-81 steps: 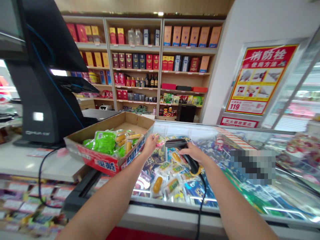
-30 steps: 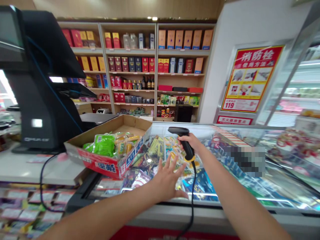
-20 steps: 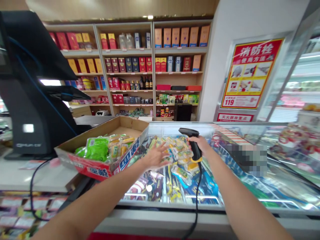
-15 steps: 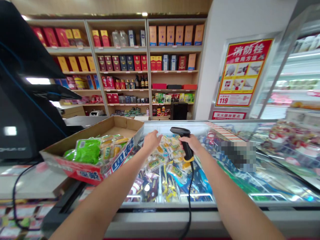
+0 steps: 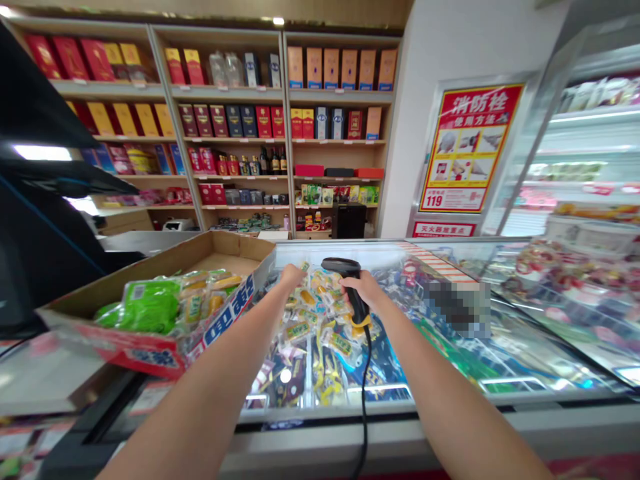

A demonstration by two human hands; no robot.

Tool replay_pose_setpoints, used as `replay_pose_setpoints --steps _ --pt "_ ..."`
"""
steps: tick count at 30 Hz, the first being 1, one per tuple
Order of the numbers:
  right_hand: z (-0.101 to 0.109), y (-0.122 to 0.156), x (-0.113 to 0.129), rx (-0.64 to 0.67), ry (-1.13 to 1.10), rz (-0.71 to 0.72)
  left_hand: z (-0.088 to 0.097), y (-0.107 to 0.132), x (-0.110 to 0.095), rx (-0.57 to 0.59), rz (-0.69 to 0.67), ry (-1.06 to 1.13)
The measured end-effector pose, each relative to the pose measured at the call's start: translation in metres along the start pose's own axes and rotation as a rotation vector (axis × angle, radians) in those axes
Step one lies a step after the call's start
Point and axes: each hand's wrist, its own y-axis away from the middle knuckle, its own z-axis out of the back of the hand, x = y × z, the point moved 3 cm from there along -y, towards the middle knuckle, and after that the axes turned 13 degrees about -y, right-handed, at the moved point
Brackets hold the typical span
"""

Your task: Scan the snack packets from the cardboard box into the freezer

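Note:
My right hand (image 5: 364, 289) is wrapped round the grip of a black barcode scanner (image 5: 342, 267), whose cable hangs down toward me. The scanner's head points left, toward my left hand (image 5: 291, 275). The fingers of my left hand are closed on the edge of a small clear snack packet (image 5: 305, 266) with a green label. Beneath both hands lies a loose pile of similar yellow snack packets (image 5: 300, 329) on the glass top of a chest freezer (image 5: 390, 252).
To the left, an open cardboard box (image 5: 150, 357) holds a green bag (image 5: 150, 303) and more yellow packets. A dark checkout machine (image 5: 30, 247) rises at far left. Shelves of boxed goods (image 5: 240, 93) stand behind. A blurred-out dark object (image 5: 455, 307) lies on the freezer's right side.
The view has turned slightly right, so surroundings appear shifted left. A snack packet now shows clearly at my left fingertips. My right hand still grips the scanner.

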Motion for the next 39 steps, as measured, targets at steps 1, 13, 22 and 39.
replay_pose_setpoints --steps 1,13,22,39 --pt "-0.001 0.001 0.001 0.005 0.0 -0.004 0.006 0.003 -0.001 0.009 0.012 0.061" --pt "-0.024 0.018 0.003 0.334 -0.042 -0.116 0.034 0.08 0.027 0.033 0.093 1.029" --pt "-0.027 0.021 0.004 0.359 0.074 -0.09 0.036 0.074 0.027 0.014 -0.022 0.958" --pt "-0.033 0.026 0.008 0.365 0.123 -0.083 0.036 0.077 0.024 0.014 -0.094 0.943"
